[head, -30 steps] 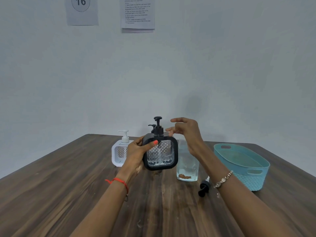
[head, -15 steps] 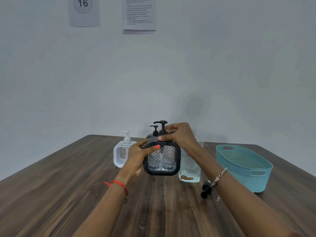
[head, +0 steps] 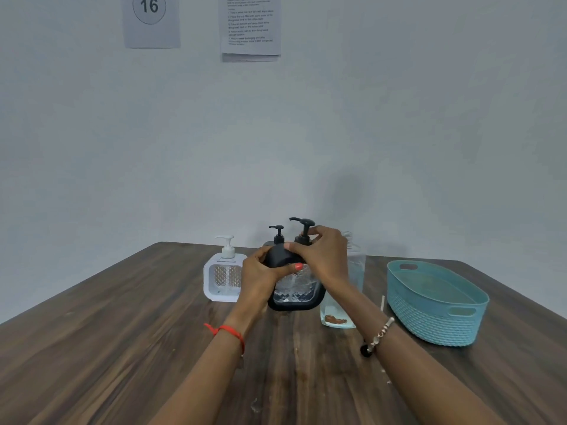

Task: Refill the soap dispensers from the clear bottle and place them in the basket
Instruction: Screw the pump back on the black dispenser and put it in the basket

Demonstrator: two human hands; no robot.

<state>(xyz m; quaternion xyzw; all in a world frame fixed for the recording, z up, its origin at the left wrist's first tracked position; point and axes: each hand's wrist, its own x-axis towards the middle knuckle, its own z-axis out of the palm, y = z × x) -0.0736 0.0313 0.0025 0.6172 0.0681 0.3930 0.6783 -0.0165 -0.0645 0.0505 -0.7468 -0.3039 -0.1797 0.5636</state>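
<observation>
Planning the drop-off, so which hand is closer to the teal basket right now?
Right. The right hand grips the top of the black soap dispenser, on the side facing the teal basket. The left hand holds the dispenser's other side, farther from the basket.

Both forearms reach forward and converge mid-frame. Left hand (head: 260, 273) curls round the side of the black dispenser (head: 294, 296), thumb across its front. Right hand (head: 323, 256) arches over the top, fingertips pinching the pump collar.
</observation>
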